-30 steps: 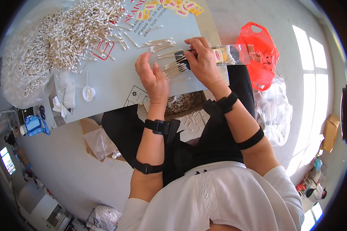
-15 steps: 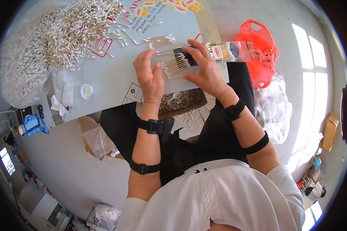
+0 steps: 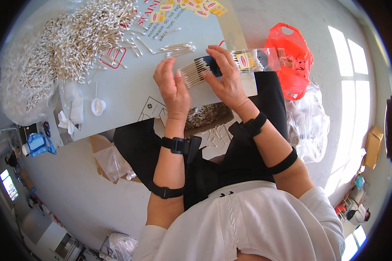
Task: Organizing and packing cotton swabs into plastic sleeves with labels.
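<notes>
A flat row of cotton swabs [image 3: 193,75] lies between my hands on the pale table, lined up side by side. My left hand [image 3: 171,87] is at the swabs' left ends, fingers stretched out, the thumb against the tips. At their right ends is my right hand [image 3: 225,78], its thumb and fingers spread apart around a dark flat piece [image 3: 213,67]. Right of that hand, a clear packet [image 3: 270,58] holds swabs with a yellow label [image 3: 248,61]. A small loose group of swabs [image 3: 178,48] lies just beyond the row.
A large heap of swabs [image 3: 89,37] spills from a clear bag at the left. Yellow labels [image 3: 200,8] lie at the far edge. A white lidded cup [image 3: 98,107] stands on the left. A box of swabs [image 3: 209,117] sits below the table edge; a red bag [image 3: 292,56] hangs right.
The swabs between my hands have drawn into a more even, tilted row. My left hand has shifted slightly right, and my right thumb has come up against the swab ends.
</notes>
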